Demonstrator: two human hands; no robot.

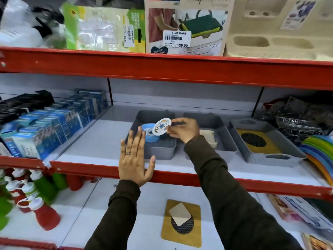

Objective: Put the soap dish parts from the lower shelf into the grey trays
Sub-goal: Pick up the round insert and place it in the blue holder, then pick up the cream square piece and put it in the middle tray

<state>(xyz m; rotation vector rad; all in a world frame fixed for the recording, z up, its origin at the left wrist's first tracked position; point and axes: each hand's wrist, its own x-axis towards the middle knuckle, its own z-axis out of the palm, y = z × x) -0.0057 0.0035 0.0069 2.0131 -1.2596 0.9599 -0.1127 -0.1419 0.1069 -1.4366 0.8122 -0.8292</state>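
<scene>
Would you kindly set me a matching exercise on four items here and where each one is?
Items:
1. Patterned round disc
2. Blue round dish
3. Cream dish
4. Yellow mat with cream lid

Places:
A. Lower shelf
B. Middle grey tray
C. Pinched in the right hand
D. Left grey tray

Pairs: 1-C, 2-D, 3-B, 4-A
</scene>
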